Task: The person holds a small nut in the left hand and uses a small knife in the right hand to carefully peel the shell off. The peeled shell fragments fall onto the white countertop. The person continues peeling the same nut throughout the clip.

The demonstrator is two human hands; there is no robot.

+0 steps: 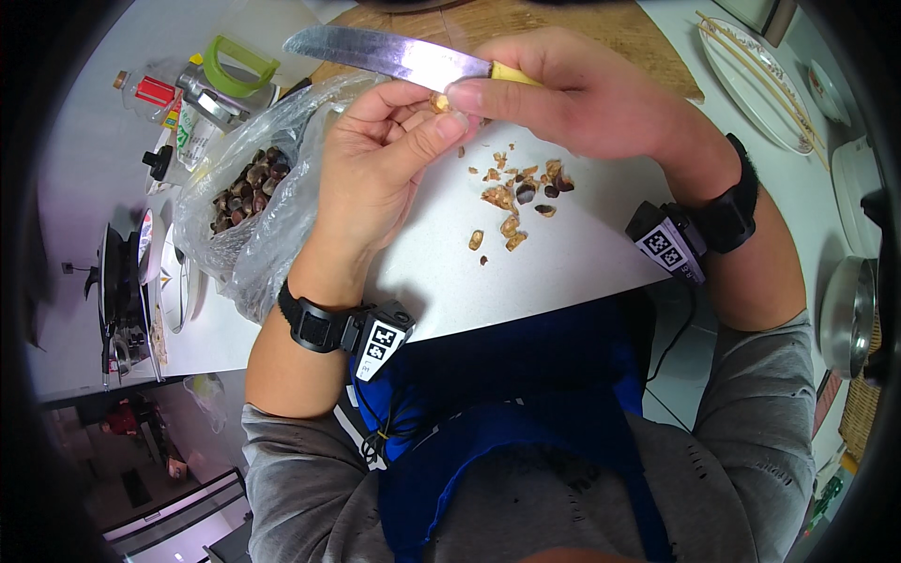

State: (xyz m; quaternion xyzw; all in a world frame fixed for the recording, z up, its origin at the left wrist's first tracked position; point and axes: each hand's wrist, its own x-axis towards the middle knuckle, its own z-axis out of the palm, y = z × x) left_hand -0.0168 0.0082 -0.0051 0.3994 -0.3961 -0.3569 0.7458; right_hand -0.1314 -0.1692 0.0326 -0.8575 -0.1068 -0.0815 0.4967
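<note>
My right hand (563,91) grips the yellow handle (516,74) of a knife, its broad steel blade (394,56) pointing left above both hands. The right thumb presses near a small, partly peeled nut, perhaps a chestnut (441,103), which my left hand (394,141) pinches between thumb and fingers. Below the hands, pieces of brown shell and skin (500,197) lie scattered on the white tabletop (436,281). Left of my left hand, an open clear plastic bag (281,232) holds many dark brown nuts (253,186).
Beyond the hands lies a wooden board (633,42). An oval plate (753,84) with chopsticks and a metal bowl (848,317) are at the right. A plastic bottle (144,91), a green-handled container (239,67) and stacked plates (176,281) stand at the left. The near table edge runs below my hands.
</note>
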